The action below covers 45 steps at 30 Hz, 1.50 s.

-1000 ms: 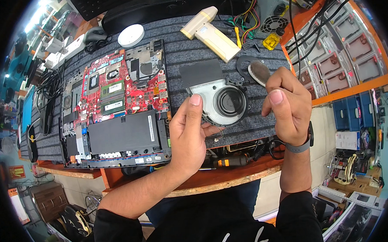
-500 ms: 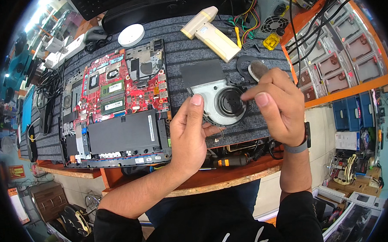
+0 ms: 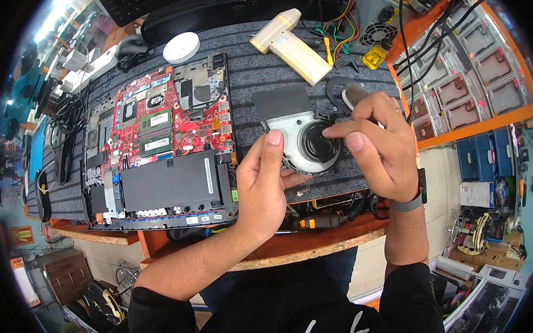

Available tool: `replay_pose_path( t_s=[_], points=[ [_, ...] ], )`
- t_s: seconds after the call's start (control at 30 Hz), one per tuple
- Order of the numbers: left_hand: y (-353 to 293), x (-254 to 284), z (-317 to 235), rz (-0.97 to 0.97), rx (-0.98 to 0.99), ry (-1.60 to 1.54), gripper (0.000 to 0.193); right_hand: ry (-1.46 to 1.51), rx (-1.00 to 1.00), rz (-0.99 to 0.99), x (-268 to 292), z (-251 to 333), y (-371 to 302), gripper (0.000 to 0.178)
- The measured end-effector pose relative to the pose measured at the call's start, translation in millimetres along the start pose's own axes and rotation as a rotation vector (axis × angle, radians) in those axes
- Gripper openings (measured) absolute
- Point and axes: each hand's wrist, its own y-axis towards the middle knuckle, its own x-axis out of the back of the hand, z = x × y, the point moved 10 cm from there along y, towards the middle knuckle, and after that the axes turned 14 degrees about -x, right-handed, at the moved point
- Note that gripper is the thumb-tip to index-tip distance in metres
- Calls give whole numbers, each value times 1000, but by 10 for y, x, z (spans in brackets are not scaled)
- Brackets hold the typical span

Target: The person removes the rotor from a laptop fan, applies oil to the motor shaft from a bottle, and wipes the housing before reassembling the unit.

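My left hand point(image 3: 267, 184) grips the near left edge of a round laptop cooling fan housing point(image 3: 301, 142), thumb up along its rim. My right hand point(image 3: 378, 144) is over the fan's right side, forefinger and thumb pinched at the black fan hub point(image 3: 316, 141); whether anything is between them is hidden. Both hands hold the fan above a grey ribbed mat point(image 3: 256, 71). An opened laptop base with a red motherboard point(image 3: 157, 120) and black battery point(image 3: 169, 184) lies to the left of my left hand.
A cream-coloured handheld tool point(image 3: 288, 43) lies behind the fan, a white round puck point(image 3: 181, 48) at back left. A black fan rotor and a brush point(image 3: 349, 94) lie past my right hand. A screwdriver point(image 3: 316, 222) rests on the wooden bench edge. Parts bins point(image 3: 471, 80) stand at right.
My right hand has moved left from beside the fan onto it, fingertips now pinching at the hub. My left hand keeps its hold in the same place.
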Motion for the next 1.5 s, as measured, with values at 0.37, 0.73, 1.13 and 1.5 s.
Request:
replay_pose_path(
  t_s=[0.37,0.73,1.13,1.5],
  points=[
    [-5,-57,-40,14,16,40,45,300,-76,-101,221,-118,7,19],
    [-10,-13,-31,14,2,82,43,-131,25,16,-91,28,15,34],
    [-17,-25,-22,22,15,88,44,-110,50,74,-122,58,-3,21],
    [-8,-40,-46,14,0,78,44,-22,10,-8,31,31,6,8]
  ],
)
